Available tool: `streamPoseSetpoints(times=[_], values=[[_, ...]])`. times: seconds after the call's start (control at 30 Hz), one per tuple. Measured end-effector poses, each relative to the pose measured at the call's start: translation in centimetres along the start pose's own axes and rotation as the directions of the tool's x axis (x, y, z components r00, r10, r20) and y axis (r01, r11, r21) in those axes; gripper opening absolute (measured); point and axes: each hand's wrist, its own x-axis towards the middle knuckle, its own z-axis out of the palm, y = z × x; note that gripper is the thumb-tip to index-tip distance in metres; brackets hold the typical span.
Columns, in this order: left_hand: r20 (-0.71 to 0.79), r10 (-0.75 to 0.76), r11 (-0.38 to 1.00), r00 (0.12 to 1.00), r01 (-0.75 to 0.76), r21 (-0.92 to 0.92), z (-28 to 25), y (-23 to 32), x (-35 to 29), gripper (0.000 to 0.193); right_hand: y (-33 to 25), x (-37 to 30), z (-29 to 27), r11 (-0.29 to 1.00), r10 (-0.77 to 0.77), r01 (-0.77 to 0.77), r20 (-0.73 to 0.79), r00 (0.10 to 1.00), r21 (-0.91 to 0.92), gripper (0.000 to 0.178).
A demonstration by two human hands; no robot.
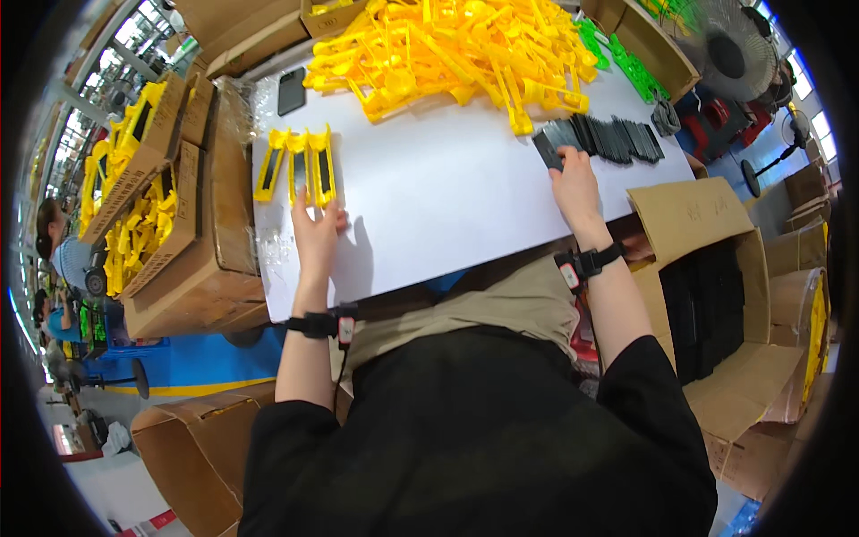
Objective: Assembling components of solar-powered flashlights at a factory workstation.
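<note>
At the table's left, several yellow plastic holders [309,161] stand side by side, with black strips set in them. My left hand [318,234] reaches to their near end, its fingers apart and touching or very close to the rightmost holders. On the right, my right hand [577,190] has its fingers closed on a flat black strip [547,149] at the left end of a row of similar black strips [617,140]. Part of that strip is hidden by the fingers.
A large heap of yellow plastic pieces [456,54] covers the far side of the white table [420,206]. A black phone [292,91] lies at the far left, green pieces [637,67] at the far right. Open cardboard boxes flank me, one with black contents [704,309].
</note>
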Motion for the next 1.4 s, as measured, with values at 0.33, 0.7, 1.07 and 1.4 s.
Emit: streamPoseSetpoints(times=[0.33, 0.7, 1.07, 1.4], values=[[0.319, 0.241, 0.799, 0.916, -0.374, 0.470, 3.9, 2.5, -1.2, 0.019, 1.6, -0.2, -2.4, 0.657, 0.090, -0.380, 0.433, 0.897, 0.651, 0.030], [0.510, -0.033, 0.931, 0.860, -0.159, 0.329, 26.2, 2.3, 3.4, 0.038, 1.2, 1.9, -1.5, 0.282, 0.037, -0.617, 0.634, 0.772, 0.735, 0.016], [0.402, -0.023, 0.971, 0.915, -0.076, 0.229, 22.5, 5.5, 5.0, 0.027, 0.6, 1.6, -2.6, 0.242, 0.120, -0.609, 0.600, 0.791, 0.755, 0.019], [-0.081, 0.375, 0.895, 0.924, -0.383, -0.228, 13.7, 8.1, 6.9, 0.013, -1.3, 1.0, -2.4, 0.286, -0.114, -0.507, 0.554, 0.824, 0.813, 0.017]])
